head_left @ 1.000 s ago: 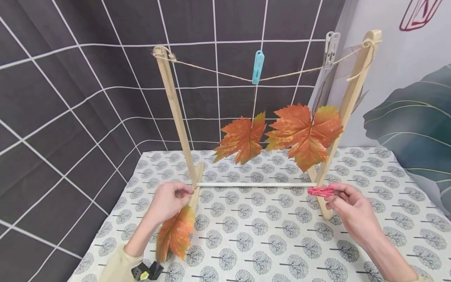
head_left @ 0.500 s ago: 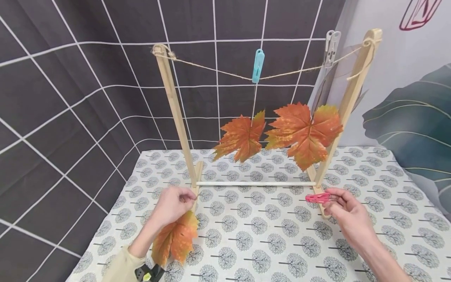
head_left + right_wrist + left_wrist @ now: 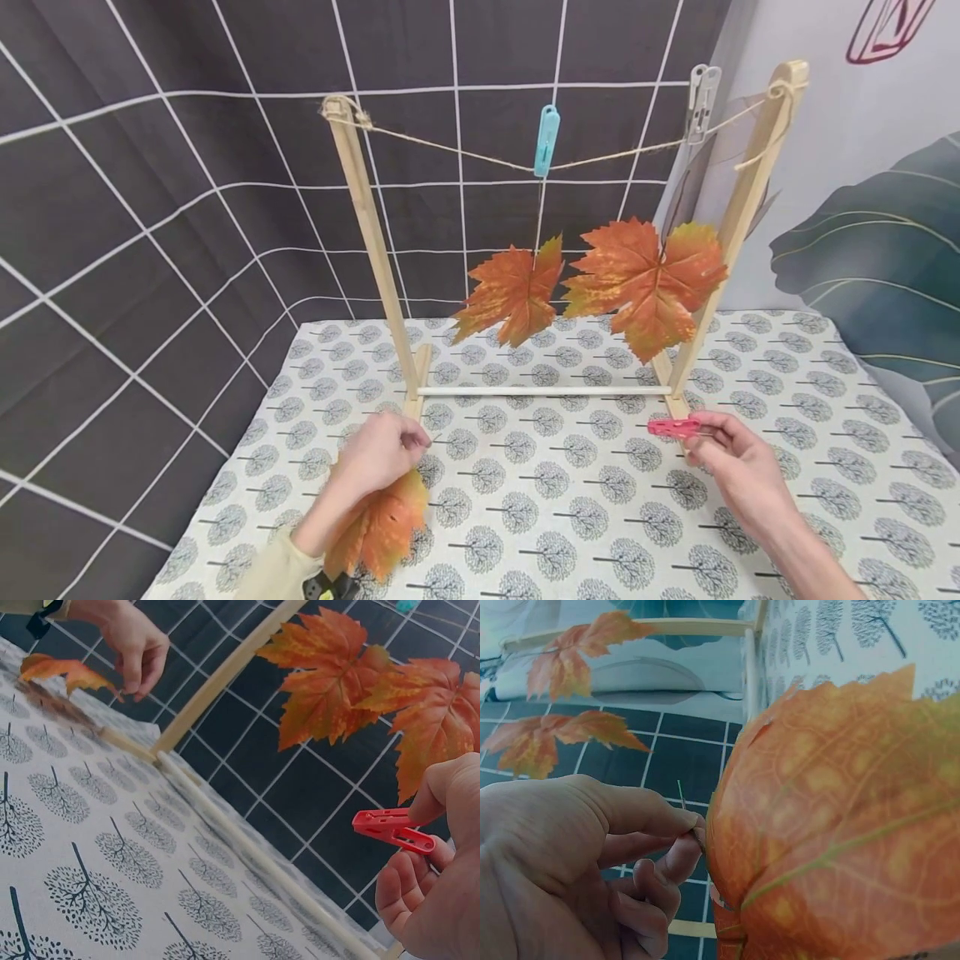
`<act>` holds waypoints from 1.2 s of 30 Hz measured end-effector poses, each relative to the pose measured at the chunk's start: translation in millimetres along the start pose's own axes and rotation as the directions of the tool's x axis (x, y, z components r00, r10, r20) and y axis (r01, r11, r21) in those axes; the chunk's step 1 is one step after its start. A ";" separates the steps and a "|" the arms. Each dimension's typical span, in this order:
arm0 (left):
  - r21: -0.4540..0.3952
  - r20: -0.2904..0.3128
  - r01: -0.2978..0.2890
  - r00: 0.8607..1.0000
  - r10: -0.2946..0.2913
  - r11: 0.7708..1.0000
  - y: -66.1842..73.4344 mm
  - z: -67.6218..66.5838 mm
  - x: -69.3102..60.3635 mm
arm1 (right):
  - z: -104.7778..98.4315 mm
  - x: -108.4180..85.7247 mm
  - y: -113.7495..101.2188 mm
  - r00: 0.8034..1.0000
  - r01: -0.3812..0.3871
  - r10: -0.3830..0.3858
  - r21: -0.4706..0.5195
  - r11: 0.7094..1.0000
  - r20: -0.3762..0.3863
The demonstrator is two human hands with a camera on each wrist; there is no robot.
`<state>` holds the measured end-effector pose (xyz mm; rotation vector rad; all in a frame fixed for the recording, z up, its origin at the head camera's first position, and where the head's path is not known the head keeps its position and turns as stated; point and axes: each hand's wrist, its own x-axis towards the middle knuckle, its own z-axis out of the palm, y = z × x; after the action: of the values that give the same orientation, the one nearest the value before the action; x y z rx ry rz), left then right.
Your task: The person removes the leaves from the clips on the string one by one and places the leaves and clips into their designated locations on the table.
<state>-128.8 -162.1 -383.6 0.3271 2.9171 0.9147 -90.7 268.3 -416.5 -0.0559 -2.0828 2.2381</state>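
My left hand [image 3: 386, 450] pinches the thin stem of an orange maple leaf [image 3: 381, 525], which hangs below the hand at the left of the table. In the left wrist view the stem's tip [image 3: 680, 791] pokes out above thumb and forefinger. My right hand [image 3: 742, 462] holds a pink clothespin [image 3: 672, 427] by its handle end, its nose pointing left. Between wooden posts runs a twine line [image 3: 465, 152]. A blue clothespin [image 3: 547, 142] and a grey clothespin [image 3: 701, 104] on it each hold a leaf, the middle leaf [image 3: 513, 292] and the right leaf [image 3: 648, 283].
The left post [image 3: 371, 242] and right post [image 3: 738, 225] stand on wooden feet, joined low down by a white rod [image 3: 540, 391]. A tree-print cloth [image 3: 585, 517] covers the table. Behind hangs a dark gridded curtain [image 3: 300, 167].
My left hand has moved slightly right and toward me, with the leaf swinging along. My right hand has come a little lower with the pink clothespin. The hanging leaves stay put.
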 end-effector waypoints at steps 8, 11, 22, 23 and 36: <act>0.000 0.068 0.001 0.998 -0.001 1.000 -0.4 10.8 -1.0 | -3.4 -3.5 6.0 0.999 -0.027 0.026 -0.050 0.998 -0.031; 0.019 0.074 -0.012 0.997 0.011 1.000 -0.6 13.7 -1.8 | -2.9 -4.1 8.6 0.997 -0.063 0.058 -0.103 0.993 -0.047; 0.022 0.073 0.010 0.997 -0.011 1.000 -7.6 23.4 -0.8 | 0.8 -8.9 17.4 0.992 -0.123 0.112 -0.265 0.956 -0.059; 0.026 0.069 0.013 0.997 -0.015 1.000 -8.3 24.5 -0.4 | 1.6 -8.9 18.2 0.992 -0.122 0.110 -0.245 0.962 -0.063; 0.006 0.052 0.032 0.998 -0.032 0.999 -13.4 33.7 -1.6 | 7.0 -12.2 28.0 0.990 -0.136 0.118 -0.295 0.946 -0.079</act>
<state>-125.4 -154.4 -418.9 0.2993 2.8689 0.8811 -80.1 258.3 -444.3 -0.2817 -2.4298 1.9332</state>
